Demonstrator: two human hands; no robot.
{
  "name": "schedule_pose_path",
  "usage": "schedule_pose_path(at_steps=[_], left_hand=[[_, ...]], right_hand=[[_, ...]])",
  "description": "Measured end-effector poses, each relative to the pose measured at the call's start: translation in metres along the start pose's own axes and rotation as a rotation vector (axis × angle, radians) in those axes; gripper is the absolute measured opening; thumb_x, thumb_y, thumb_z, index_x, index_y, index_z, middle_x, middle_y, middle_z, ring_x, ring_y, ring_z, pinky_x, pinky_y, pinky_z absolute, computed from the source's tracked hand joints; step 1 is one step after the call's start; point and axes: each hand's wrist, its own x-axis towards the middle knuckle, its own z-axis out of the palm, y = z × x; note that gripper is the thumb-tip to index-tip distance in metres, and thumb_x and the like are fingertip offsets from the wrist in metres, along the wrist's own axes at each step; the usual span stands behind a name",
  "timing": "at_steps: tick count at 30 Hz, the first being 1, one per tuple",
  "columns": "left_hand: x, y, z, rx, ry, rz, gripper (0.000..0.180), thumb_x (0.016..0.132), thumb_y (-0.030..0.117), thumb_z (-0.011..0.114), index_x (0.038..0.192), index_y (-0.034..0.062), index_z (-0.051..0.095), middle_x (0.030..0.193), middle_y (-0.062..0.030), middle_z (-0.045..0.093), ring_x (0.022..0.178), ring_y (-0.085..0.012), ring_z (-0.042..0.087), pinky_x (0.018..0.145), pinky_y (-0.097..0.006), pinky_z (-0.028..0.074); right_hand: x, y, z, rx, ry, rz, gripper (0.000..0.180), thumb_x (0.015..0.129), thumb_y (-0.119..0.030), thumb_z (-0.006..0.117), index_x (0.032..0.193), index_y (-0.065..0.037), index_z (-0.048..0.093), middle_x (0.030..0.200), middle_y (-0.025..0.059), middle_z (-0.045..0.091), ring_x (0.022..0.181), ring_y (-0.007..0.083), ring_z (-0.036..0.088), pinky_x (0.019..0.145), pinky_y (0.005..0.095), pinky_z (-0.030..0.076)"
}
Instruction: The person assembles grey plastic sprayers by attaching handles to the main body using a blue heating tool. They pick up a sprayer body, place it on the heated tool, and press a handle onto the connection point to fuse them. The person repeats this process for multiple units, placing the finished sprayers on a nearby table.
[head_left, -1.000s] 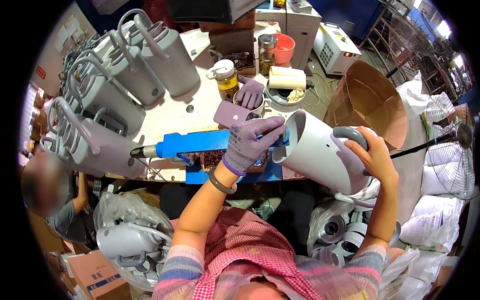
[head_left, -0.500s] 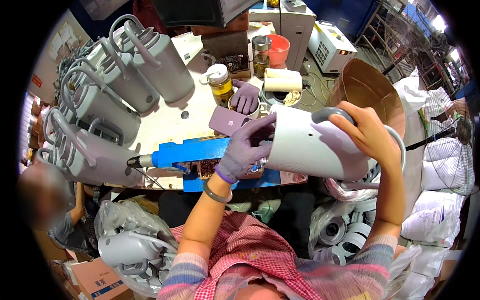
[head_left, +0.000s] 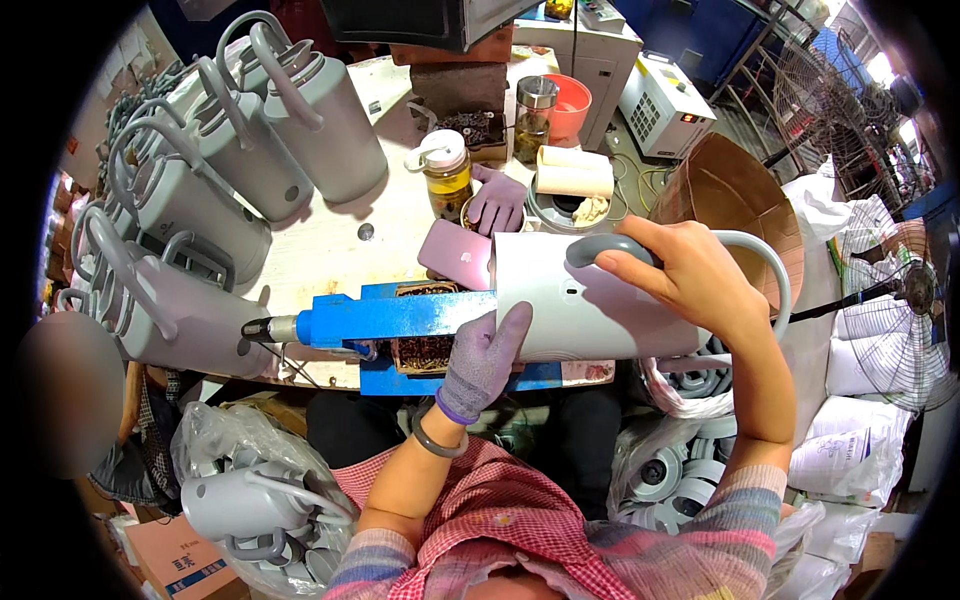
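A pale grey jug [head_left: 610,320] lies sideways in front of me, with a dark grey side handle [head_left: 612,250] and a big pale carrying loop at its right end. My right hand [head_left: 690,265] is closed around the side handle. At the jug's left rim is my left hand [head_left: 484,362] in a lilac-grey work glove, thumb against the rim, other fingers mostly hidden beneath. The blue metal arm [head_left: 400,318] of a bench fixture meets this rim; how far it reaches inside is hidden. A box of small screws [head_left: 422,352] sits beside the blue arm.
Several grey jugs [head_left: 325,130] stand at the left of the table. Behind the fixture are a purple phone [head_left: 455,250], a spare glove [head_left: 497,203] and a lidded jar [head_left: 446,180]. A cardboard box [head_left: 735,195] and a fan [head_left: 915,288] are on the right; bags of parts lie below.
The jug has moved left and levelled out against the blue arm. My left hand has come out of its open end and dropped to the lower rim. My right hand still grips the handle.
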Motion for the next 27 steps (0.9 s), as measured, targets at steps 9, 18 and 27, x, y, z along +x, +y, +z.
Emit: schedule_pose_path(at_steps=[9, 18, 27], left_hand=[[0.004, -0.016, -0.003, 0.055, -0.090, 0.013, 0.042, 0.104, 0.033, 0.052, 0.110, -0.0059, 0.067, 0.090, -0.0087, 0.072, 0.081, -0.0103, 0.064, 0.073, -0.029, 0.053], [0.006, 0.006, 0.002, 0.168, -0.052, 0.003, 0.038, 0.103, 0.031, 0.053, 0.103, -0.0049, 0.067, 0.083, -0.0178, 0.071, 0.075, -0.0224, 0.069, 0.072, -0.035, 0.053], [0.005, 0.007, 0.003, 0.168, -0.035, -0.025, 0.034, 0.102, 0.027, 0.055, 0.100, -0.0045, 0.067, 0.076, -0.0164, 0.068, 0.068, -0.0271, 0.066, 0.068, -0.037, 0.052]], right_hand=[[-0.001, 0.005, 0.002, -0.025, 0.050, -0.029, 0.042, 0.091, -0.048, 0.062, 0.086, -0.006, 0.062, 0.066, 0.0199, 0.062, 0.065, 0.0409, 0.062, 0.060, 0.0482, 0.046], [0.001, 0.007, 0.015, 0.038, 0.023, 0.013, 0.047, 0.093, -0.044, 0.061, 0.075, -0.001, 0.063, 0.059, 0.0208, 0.057, 0.058, 0.0414, 0.059, 0.056, 0.0468, 0.046], [0.005, 0.001, 0.026, -0.148, -0.011, -0.051, 0.050, 0.093, -0.046, 0.058, 0.066, -0.004, 0.062, 0.053, 0.0180, 0.056, 0.051, 0.0387, 0.058, 0.052, 0.0448, 0.047]])
